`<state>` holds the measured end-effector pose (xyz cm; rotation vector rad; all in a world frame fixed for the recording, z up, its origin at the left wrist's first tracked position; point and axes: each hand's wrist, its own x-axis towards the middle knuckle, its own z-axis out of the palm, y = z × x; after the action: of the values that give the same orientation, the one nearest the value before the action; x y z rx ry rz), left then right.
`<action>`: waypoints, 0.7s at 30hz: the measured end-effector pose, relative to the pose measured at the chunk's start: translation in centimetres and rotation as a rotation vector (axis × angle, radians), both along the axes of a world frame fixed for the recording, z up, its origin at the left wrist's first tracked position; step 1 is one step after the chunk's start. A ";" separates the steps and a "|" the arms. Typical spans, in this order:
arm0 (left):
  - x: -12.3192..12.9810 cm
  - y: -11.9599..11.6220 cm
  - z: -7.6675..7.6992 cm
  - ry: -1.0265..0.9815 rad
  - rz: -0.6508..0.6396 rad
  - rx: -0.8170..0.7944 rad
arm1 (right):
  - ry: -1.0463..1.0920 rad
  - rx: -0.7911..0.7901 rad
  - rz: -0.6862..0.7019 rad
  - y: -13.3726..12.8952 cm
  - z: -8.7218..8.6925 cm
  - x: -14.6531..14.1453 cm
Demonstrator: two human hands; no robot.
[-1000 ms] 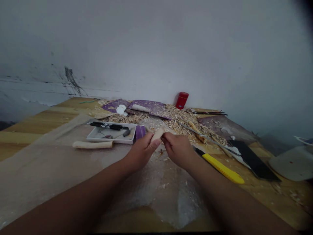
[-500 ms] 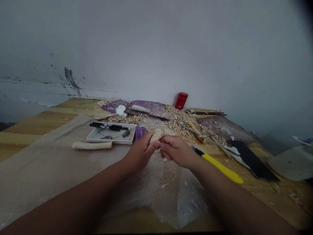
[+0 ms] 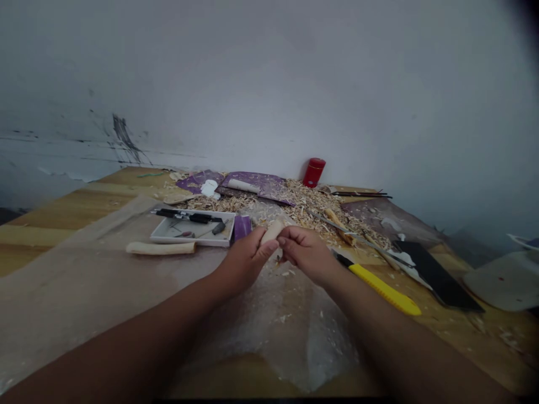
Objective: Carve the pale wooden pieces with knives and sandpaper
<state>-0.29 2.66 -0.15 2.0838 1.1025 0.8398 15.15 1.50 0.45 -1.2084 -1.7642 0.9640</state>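
In front of you stands a pale grey wall, and it fills most of your view. The paint looks smooth and plain in the middle and to the right. On the left side, low down, you can see a dark scratchy mark, and beside it some thin dark lines run across the wall. Under them the paint looks a little worn. The wall comes down behind a wooden counter with yellow-brown bands. The light is soft and rather dim, and the far top right corner of your view goes dark.
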 end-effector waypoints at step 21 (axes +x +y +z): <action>-0.1 0.1 -0.1 0.012 0.050 0.009 | -0.944 0.530 -0.058 -0.6 -0.1 0.0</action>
<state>-0.36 2.77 -0.21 2.0792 1.1634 0.8590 15.18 0.93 0.39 -1.4310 -2.4422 -0.2132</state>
